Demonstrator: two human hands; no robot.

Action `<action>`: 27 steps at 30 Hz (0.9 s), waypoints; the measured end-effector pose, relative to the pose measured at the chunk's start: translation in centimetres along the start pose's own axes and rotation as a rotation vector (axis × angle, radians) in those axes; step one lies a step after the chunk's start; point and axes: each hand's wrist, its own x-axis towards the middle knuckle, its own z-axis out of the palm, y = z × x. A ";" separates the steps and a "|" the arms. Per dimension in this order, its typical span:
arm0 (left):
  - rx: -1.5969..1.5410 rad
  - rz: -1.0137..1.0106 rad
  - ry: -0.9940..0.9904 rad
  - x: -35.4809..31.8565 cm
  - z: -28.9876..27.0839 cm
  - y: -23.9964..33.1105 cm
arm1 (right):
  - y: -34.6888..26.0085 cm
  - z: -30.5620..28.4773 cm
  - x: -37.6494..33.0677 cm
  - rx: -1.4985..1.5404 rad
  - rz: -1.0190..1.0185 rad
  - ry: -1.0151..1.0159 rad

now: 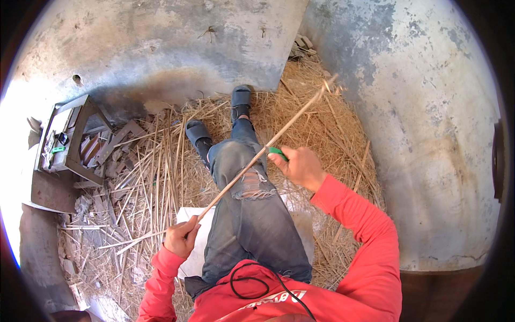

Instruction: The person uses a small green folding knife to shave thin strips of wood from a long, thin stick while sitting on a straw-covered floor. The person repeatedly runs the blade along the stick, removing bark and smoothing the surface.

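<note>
A long, thin pale wooden stick [236, 178] slants across my legs, from lower left to upper right. My left hand [182, 236] is closed around its near end. Curled shavings [333, 86] cling near the stick's far end. In my right hand [301, 167] is a green-handled knife [278, 154], held against the stick around its middle. The blade is hard to make out there. Beneath the stick are my legs in torn dark trousers [252, 225], stretched out over the straw.
Loose straw and shavings [343, 134] cover the floor, with long split sticks [166, 155] piled at left. An overturned wooden stool [80, 134] there bears a small green object [57, 149]. Plastered walls [429, 134] rise ahead and at right. A white sheet [193, 263] lies under my legs.
</note>
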 end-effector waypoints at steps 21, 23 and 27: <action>-0.118 -0.110 -0.047 -3.3 -2.3 -4.8 | 10.2 -4.4 2.9 0.071 0.411 0.222; -0.114 -0.169 -0.083 -3.2 -2.2 -4.5 | 8.1 -4.5 2.3 0.010 0.277 0.237; -0.069 -0.288 -0.186 -2.8 -2.8 -3.1 | 1.2 -2.1 -0.4 0.089 0.135 0.220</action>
